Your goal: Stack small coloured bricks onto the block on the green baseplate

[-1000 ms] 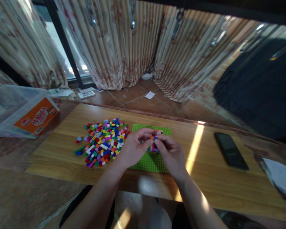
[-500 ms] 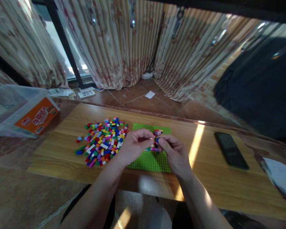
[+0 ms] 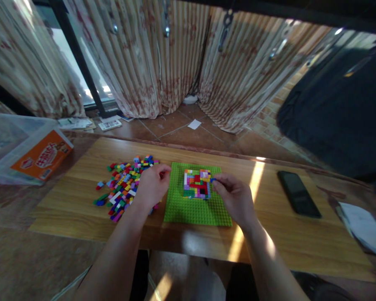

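Note:
My right hand [image 3: 235, 196] pinches a small blue toy brick [image 3: 212, 180] at the right edge of a low brick structure [image 3: 196, 184]. That structure, mixed red, purple, white, yellow and green, sits on a green studded baseplate [image 3: 197, 212]. Left of the baseplate, my left hand [image 3: 153, 186] hovers over the right side of a pile of loose coloured bricks [image 3: 122, 188]. Its fingers are curled in towards the thumb, and whatever they may hold is hidden. Part of the pile is covered by this hand and forearm.
The wooden table [image 3: 269, 246] carries a black phone [image 3: 298, 194] on the right, with white papers [image 3: 363, 228] beyond it. A clear plastic bin [image 3: 28, 146] with an orange label stands at the left. Striped curtains [image 3: 150, 62] hang behind.
My hands have parted. The left moved left from the baseplate to the pile, while the right stays by the structure with the blue brick. The brick structure now shows fully.

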Demonstrator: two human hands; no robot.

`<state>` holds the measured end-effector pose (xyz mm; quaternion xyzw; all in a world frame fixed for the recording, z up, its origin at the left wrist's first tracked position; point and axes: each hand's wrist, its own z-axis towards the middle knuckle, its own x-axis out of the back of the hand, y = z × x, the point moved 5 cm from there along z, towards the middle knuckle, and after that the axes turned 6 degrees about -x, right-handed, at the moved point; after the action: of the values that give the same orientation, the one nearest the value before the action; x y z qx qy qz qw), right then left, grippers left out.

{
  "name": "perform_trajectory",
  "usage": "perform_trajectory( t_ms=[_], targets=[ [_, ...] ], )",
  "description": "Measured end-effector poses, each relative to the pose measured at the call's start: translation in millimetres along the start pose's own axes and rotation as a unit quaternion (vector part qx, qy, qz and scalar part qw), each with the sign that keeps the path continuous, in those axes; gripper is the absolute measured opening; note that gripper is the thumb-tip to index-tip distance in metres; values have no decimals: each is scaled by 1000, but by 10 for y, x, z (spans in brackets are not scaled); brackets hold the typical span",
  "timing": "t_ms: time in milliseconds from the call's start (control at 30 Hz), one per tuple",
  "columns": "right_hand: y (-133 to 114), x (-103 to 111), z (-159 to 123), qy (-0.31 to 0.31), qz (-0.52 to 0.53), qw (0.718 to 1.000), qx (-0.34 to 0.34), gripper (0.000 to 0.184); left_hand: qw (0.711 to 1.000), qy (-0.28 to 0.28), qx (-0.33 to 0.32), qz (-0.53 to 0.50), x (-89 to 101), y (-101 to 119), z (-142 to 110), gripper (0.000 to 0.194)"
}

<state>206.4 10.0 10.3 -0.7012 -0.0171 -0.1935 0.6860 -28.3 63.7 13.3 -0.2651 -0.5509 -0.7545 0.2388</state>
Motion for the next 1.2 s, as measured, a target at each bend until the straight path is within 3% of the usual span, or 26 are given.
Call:
perform_trajectory(
  t_ms=[133,300,500,800,933,1200],
  targets=[
    [-10,-30,-30,15,-99,995,28,14,995,-19,14,95,13,13,10,24],
    [-43,-65,-37,59,-154,986,33,11,990,-28,8,138,26,45,7,26],
    [-36,-113,-50,83,-151,985,10,12,991,-21,-1,131,41,44,-1,24],
    [64,-131,-14,70,-104,992,-12,17,994,-35,-2,107,25,49,-10,25],
    [87,-127,10,35,-90,995,-21,21,994,-34,-1,100,19,46,-9,25],
    [-75,-152,-31,59,-173,983,3,17,995,-33,-5,97,16,66,-5,24]
  ],
)
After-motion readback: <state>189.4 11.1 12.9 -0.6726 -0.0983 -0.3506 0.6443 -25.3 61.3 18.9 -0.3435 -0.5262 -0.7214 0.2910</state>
